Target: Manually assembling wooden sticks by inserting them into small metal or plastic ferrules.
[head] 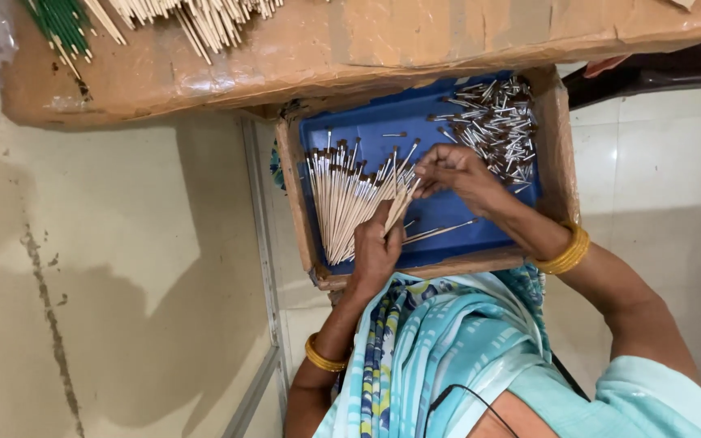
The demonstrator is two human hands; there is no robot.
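- Left hand [376, 247] is closed around a small bundle of pale brush handles [399, 204], held over the blue tray [448, 215].
- Right hand [456, 172] has fingertips pressed together, pinching at the top end of that bundle; can't tell what sits between them.
- Finished brushes [344, 203], tipped with ferrules, lie fanned along the tray's left side: a sizeable pile.
- Loose metal ferrules [495, 126] heaped in the far right corner, still plenty.
- A few single sticks [440, 234] lie on the tray near the wrists.
- Judgement: roughly midway; done pile large, ferrule stock not exhausted.
- Cardboard counter [350, 49] above carries more bare sticks [196, 16].
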